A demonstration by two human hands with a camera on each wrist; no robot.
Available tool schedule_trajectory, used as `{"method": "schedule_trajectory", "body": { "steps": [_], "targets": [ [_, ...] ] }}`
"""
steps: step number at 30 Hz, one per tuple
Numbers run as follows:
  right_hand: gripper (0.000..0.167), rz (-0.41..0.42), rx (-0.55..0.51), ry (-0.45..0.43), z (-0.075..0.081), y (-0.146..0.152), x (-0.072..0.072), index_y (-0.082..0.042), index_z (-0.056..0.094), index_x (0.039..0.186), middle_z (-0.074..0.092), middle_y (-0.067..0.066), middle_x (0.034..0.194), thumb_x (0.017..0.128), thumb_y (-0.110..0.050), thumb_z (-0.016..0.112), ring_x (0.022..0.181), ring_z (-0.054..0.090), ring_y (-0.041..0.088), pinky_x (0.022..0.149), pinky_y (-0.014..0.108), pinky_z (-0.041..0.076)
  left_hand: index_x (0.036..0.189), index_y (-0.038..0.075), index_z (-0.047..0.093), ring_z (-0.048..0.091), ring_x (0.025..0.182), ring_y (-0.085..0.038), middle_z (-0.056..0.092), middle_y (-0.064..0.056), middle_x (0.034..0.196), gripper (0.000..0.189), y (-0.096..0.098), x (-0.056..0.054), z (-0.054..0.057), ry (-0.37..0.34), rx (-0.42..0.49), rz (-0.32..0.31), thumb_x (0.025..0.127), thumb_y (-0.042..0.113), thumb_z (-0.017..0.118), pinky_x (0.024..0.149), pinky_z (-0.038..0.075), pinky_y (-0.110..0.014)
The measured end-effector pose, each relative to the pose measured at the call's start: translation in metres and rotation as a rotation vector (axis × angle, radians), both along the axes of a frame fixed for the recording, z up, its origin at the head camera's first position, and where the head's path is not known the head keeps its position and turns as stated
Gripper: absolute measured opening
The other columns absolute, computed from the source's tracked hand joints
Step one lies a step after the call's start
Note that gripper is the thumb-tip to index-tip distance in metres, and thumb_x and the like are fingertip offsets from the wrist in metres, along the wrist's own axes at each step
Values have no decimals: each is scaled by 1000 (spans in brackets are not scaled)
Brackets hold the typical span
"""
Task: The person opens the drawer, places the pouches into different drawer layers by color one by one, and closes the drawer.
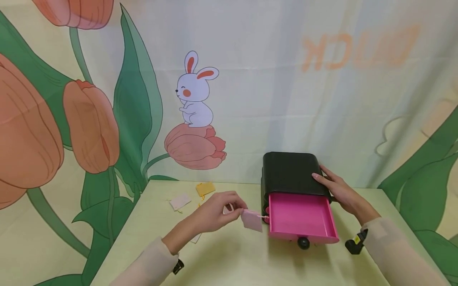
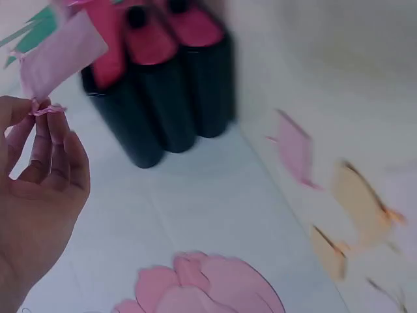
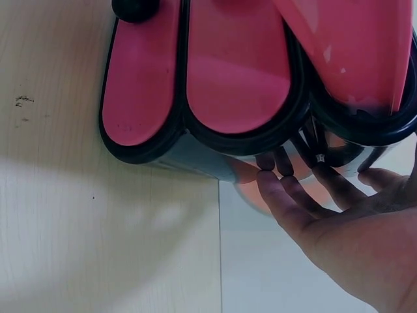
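Note:
My left hand pinches a small pale pink drawstring pouch between thumb and fingers, just left of the pulled-out drawer. In the left wrist view the pouch stands up from the fingertips, with a cord beside them. A black drawer box stands at the back right of the table. Its top pink drawer is pulled out, and nothing shows inside. My right hand rests on the box's right side, thumb on the top edge. In the right wrist view its fingers touch the side wall.
On the table behind the left hand lie several small pouches, among them a yellow pouch and a pale pouch. The drawer's black knob sticks out in front. A printed curtain hangs behind the table.

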State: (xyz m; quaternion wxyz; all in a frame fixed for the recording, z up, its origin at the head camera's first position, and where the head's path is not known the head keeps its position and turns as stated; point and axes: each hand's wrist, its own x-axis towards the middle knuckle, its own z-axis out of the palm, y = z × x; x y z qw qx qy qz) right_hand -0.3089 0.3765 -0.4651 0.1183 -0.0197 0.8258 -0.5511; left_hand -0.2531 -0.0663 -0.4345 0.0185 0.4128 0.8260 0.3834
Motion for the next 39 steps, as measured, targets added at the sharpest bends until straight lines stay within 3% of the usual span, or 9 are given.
{"method": "schedule_trajectory", "body": {
  "steps": [3, 6, 12, 18, 26, 34, 39],
  "targets": [
    [94, -1, 0, 2, 1, 0, -1, -28, -6, 170, 6, 26, 174, 105, -62, 53, 155, 19, 54, 114, 75, 32, 113, 16, 76, 66, 92, -7, 70, 10, 102, 11, 21, -1, 12, -76, 91, 35, 104, 16, 70, 85, 59, -28],
    [95, 0, -2, 1, 1, -1, -1, -29, -7, 170, 7, 27, 174, 105, -63, 53, 155, 21, 55, 114, 75, 32, 114, 17, 75, 67, 91, -6, 71, 11, 101, 11, 46, -1, 15, -141, 138, 75, 104, 21, 71, 85, 59, -26],
    [95, -5, 4, 0, 0, -2, -1, -29, -8, 170, 5, 28, 174, 105, -62, 53, 154, 20, 56, 114, 75, 31, 110, 17, 70, 66, 83, -9, 69, 10, 93, 8, 90, 3, 10, -219, 168, 169, 104, 23, 72, 75, 58, -21],
    [94, 1, -7, 2, 1, -2, 1, -27, -8, 170, 7, 29, 173, 106, -61, 53, 153, 22, 56, 114, 75, 31, 106, 20, 70, 61, 80, -6, 66, 12, 90, 5, 111, 9, 3, -245, 141, 221, 103, 20, 73, 72, 57, -19],
    [93, 3, -11, 10, 1, -2, 0, -27, -6, 170, 8, 28, 174, 106, -61, 53, 153, 24, 55, 114, 75, 32, 103, 16, 71, 59, 76, -4, 65, 12, 85, 4, 121, 12, -4, -190, 83, 241, 101, 17, 74, 70, 54, -17],
    [95, -8, 10, 13, 1, -2, 1, -28, -7, 170, 5, 26, 174, 105, -62, 53, 155, 19, 56, 114, 76, 30, 108, 16, 76, 59, 81, -2, 68, 11, 94, 9, 121, 10, -11, -57, 0, 241, 100, 18, 77, 73, 53, -13],
    [95, -13, 13, 4, 3, -4, 3, -29, -7, 170, 4, 26, 175, 105, -63, 53, 155, 19, 56, 114, 76, 29, 112, 15, 76, 61, 89, -2, 68, 8, 102, 14, 106, 3, -9, 9, 8, 235, 99, 19, 78, 78, 54, -14]
  ]
}}
